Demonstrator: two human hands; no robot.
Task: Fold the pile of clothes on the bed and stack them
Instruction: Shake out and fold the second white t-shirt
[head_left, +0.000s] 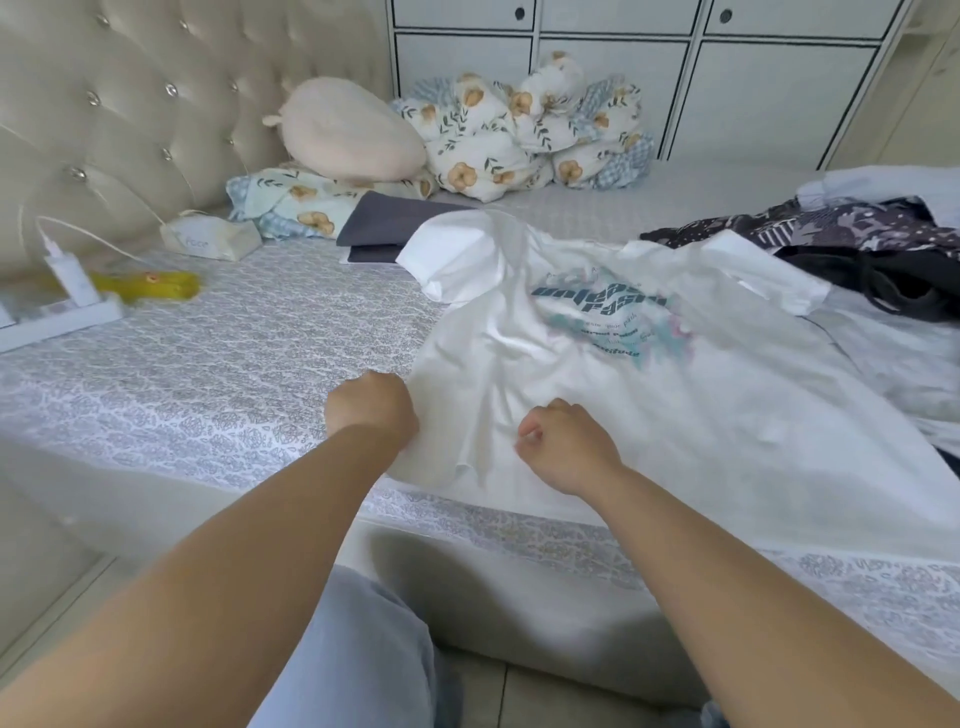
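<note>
A white T-shirt (597, 353) with a teal print lies spread on the bed, print up, its collar end away from me and its hem at the bed's near edge. My left hand (371, 408) grips the hem's left corner, fingers curled into the cloth. My right hand (563, 447) pinches the hem a little to the right. A pile of unfolded clothes (852, 244), dark patterned, black and pale pieces, lies at the right. A folded dark grey garment (389, 226) sits beyond the shirt's left sleeve.
The patterned mattress (208, 364) stretches out to the left. A power strip with a charger (67, 301) and a yellow object (150, 285) lie at far left, a tissue pack (208, 236) by the headboard. A plush pillow (348, 130) and floral quilt (530, 130) sit at the back.
</note>
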